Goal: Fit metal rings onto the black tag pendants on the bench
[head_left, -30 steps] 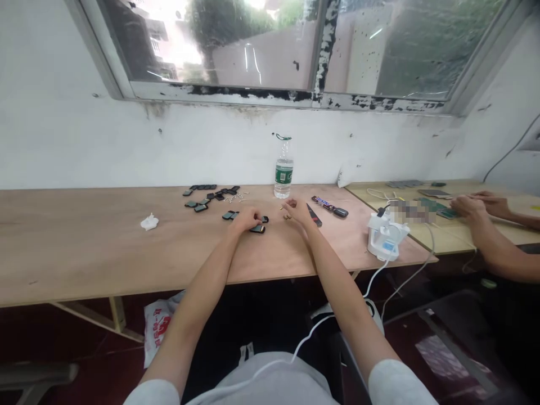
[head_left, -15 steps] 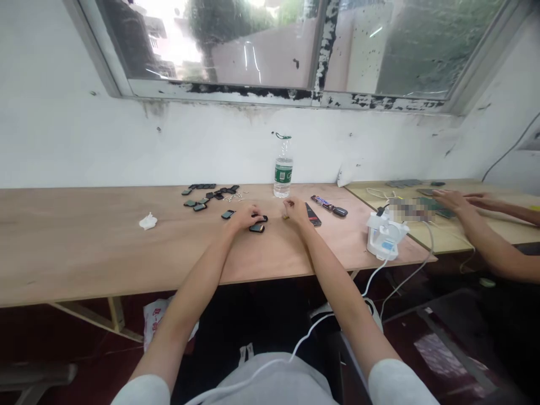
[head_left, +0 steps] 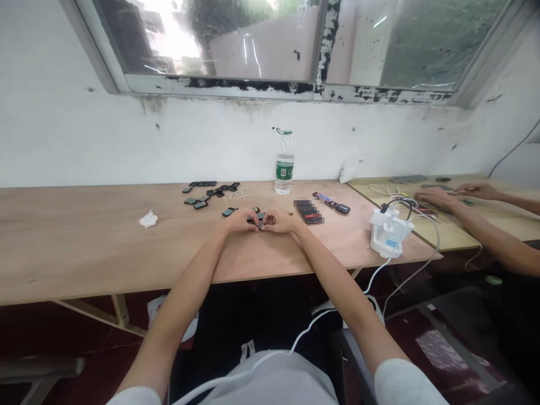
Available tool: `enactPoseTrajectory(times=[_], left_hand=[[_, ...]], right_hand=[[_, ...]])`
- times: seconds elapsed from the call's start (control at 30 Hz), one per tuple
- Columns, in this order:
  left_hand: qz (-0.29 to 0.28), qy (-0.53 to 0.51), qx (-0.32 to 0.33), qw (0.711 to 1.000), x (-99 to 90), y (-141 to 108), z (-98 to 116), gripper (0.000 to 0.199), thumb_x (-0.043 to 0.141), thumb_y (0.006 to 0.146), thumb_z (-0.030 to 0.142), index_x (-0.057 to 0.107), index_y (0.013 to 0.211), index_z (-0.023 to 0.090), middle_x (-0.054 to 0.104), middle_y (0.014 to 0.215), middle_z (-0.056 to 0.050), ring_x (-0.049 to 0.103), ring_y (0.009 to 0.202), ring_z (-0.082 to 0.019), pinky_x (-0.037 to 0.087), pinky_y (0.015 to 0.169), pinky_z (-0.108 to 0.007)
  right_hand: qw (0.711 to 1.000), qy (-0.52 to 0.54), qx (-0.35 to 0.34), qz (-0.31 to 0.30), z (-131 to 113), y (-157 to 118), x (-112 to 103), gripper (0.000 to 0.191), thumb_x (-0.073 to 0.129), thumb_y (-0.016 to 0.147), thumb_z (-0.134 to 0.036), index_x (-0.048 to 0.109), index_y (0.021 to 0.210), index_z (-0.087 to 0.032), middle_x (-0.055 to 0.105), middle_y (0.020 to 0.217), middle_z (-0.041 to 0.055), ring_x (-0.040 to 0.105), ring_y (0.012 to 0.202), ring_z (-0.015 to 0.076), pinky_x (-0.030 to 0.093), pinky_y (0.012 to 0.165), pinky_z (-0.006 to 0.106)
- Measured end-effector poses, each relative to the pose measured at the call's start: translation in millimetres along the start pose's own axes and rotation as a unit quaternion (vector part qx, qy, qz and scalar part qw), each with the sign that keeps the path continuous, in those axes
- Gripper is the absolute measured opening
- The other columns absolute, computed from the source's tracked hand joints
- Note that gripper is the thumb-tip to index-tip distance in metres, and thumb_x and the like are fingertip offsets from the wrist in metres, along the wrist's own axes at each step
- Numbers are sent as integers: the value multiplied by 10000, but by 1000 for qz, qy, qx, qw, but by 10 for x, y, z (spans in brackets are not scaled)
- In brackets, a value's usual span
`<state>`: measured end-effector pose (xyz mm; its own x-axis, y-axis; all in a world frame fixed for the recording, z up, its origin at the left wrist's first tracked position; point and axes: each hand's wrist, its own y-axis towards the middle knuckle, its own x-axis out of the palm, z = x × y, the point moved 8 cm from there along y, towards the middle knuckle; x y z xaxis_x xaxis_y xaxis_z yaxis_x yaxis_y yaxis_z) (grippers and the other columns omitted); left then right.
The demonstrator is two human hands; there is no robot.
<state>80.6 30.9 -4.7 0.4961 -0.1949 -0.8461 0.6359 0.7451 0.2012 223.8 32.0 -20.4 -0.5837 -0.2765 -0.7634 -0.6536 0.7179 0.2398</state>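
You are holding a small black square module (head_left: 260, 221) between your left hand (head_left: 237, 221) and right hand (head_left: 280, 221), fingers of both pinching narrowly on it, above the plywood table (head_left: 105, 242), near another black module (head_left: 228, 212).

Place: plain workshop
Tabletop: long pale plywood tabletop (head_left: 84, 242) on wooden legs
Parts: small black rectangular pieces (head_left: 199, 205)
Wall: scuffed white plaster wall (head_left: 63, 140)

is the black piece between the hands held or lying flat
Held: the left hand and right hand grip the piece between their fingers.
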Motion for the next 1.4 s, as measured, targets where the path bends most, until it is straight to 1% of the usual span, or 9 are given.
enactPoseTrajectory(times=[0.13,0.37,0.6,0.77,0.87,0.97,1.07,1.23,1.4], left_hand=[[16,-15,-5,1000,15,-4,-35,175,917,779,384,866,822,223,832,989,-60,755,936,-230,563,905,-313],[26,-31,-1,999,25,8,-65,193,925,748,415,866,793,237,842,940,-51,762,917,-245,565,870,-321],[30,-15,-11,999,36,-15,-43,88,905,758,319,871,780,241,832,904,-37,754,874,-234,558,801,-305],[42,13,11,999,62,-1,22,118,919,790,325,858,799,225,808,887,-37,734,813,-216,557,779,-301],[63,58,33,996,113,56,120,90,886,847,298,855,836,214,788,895,-54,721,823,-223,556,796,-316],[82,92,40,992,172,117,211,30,846,884,236,859,887,209,793,961,-81,736,901,-250,566,879,-345],[100,99,35,989,159,120,235,92,820,926,297,854,939,213,793,1027,-89,739,964,-271,569,922,-368],[193,73,-27,978,-184,-54,-16,231,707,1006,374,830,1109,207,794,1023,-84,717,925,-259,575,875,-380],[154,70,-77,982,-293,-181,-317,142,795,903,353,856,863,231,804,947,-93,727,943,-294,588,901,-424]], right_hand=[[1000,2,9,6,74,33,39,157,860,876,-312,776,916,-186,770,843,25,676,742,174,515,672,262],[999,42,5,10,122,71,71,142,816,853,-249,722,942,-189,730,830,16,652,732,180,518,685,292],[998,39,-13,46,106,64,40,226,841,795,-253,670,935,-205,684,818,-7,616,731,176,505,693,299],[994,75,-51,54,1,68,31,125,789,858,-247,691,926,-211,699,799,-6,616,701,168,502,694,292],[993,61,-48,92,50,54,-118,51,751,877,-234,711,872,-205,717,785,8,619,706,171,487,695,287],[980,12,2,198,263,-28,-423,37,754,852,-212,724,863,-194,743,821,35,637,762,189,485,730,294],[974,-25,62,215,502,-110,-554,29,739,811,-171,724,826,-190,739,790,37,622,736,193,468,708,293],[975,-40,84,202,634,-152,-544,44,738,803,-163,748,840,-185,782,853,55,660,793,207,488,748,293],[971,-80,113,194,691,-110,-530,68,726,799,-119,753,796,-181,797,913,88,689,880,230,506,813,299]])
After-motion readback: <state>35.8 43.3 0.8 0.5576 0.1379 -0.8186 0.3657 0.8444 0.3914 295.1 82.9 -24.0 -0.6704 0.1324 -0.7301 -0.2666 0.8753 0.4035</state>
